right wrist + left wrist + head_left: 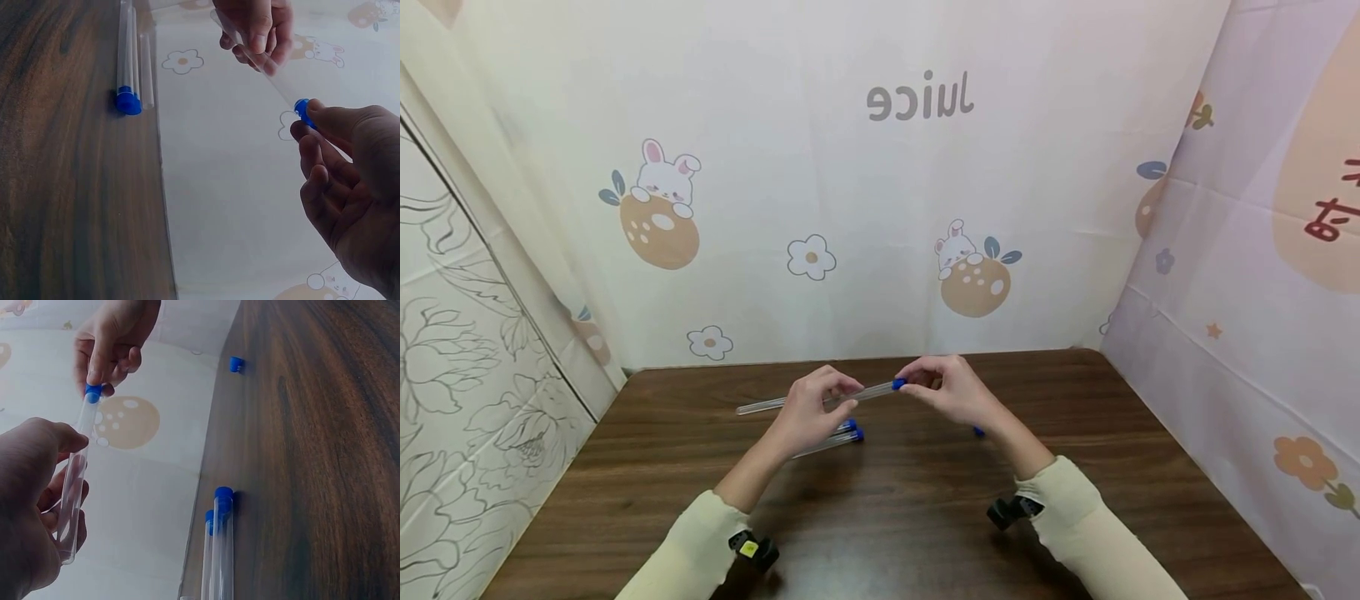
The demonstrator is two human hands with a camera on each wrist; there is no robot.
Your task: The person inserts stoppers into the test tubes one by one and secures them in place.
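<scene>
A clear test tube [874, 391] is held in the air by my left hand [811, 410], its thumb and fingers around the body. At the tube's mouth, my right hand [949, 388] pinches a blue cap [302, 110] between thumb and fingertips. The cap sits at the tube's end; how far in it goes, I cannot tell. Below the left hand, two tubes with blue caps [224, 495] lie side by side on the table. Beyond them lies a tube without a cap [147, 72], partly hidden by the left hand in the head view.
A loose blue cap [236, 364] lies on the dark wooden table [895, 517], partly hidden by the right forearm in the head view. A printed cloth [880, 183] hangs behind the table, with more cloth along both sides.
</scene>
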